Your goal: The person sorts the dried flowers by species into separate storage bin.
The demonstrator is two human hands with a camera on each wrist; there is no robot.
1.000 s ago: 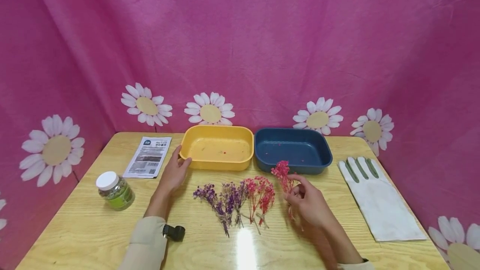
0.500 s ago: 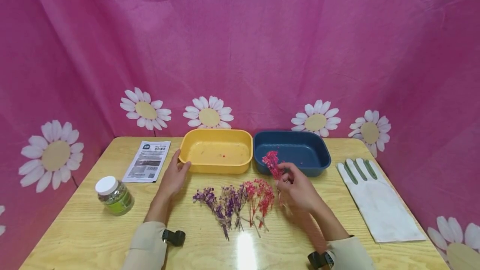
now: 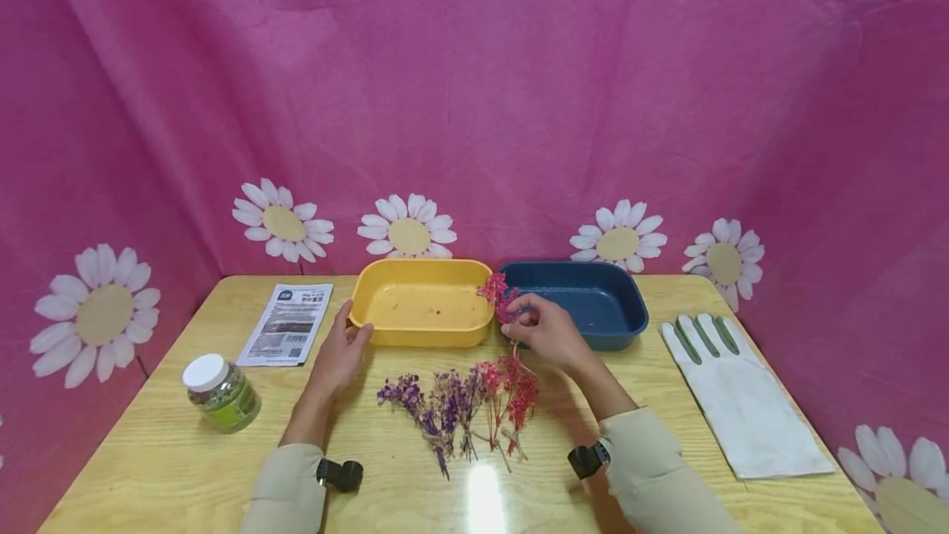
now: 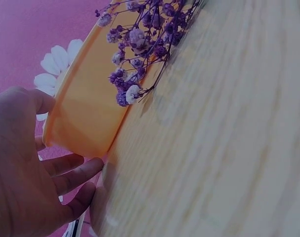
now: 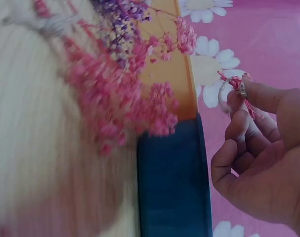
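My right hand [image 3: 544, 332] pinches a small bunch of pink dried flowers [image 3: 498, 293] by its tied stems, between thumb and forefinger. Its blossoms overlap the right end of the yellow basin [image 3: 423, 337] in the head view. In the right wrist view the tied stems [image 5: 237, 85] poke out from the fingertips. My left hand [image 3: 341, 357] holds the yellow basin's left end, thumb at the near corner and fingers along the side. Pink bunches [image 3: 522, 394] and purple bunches [image 3: 445, 406] of dried flowers lie on the table in front of the basins.
A dark blue basin [image 3: 619, 334] stands beside the yellow one on the right. White gloves [image 3: 752, 410] with green strips on the fingers lie at the far right. To the left are a white-lidded jar [image 3: 226, 398] and a printed packet [image 3: 289, 324]. A pink curtain rises behind the table.
My right hand has carried the pink bunch leftward, from in front of the blue basin to the yellow basin's right end. The left hand stays at the yellow basin.
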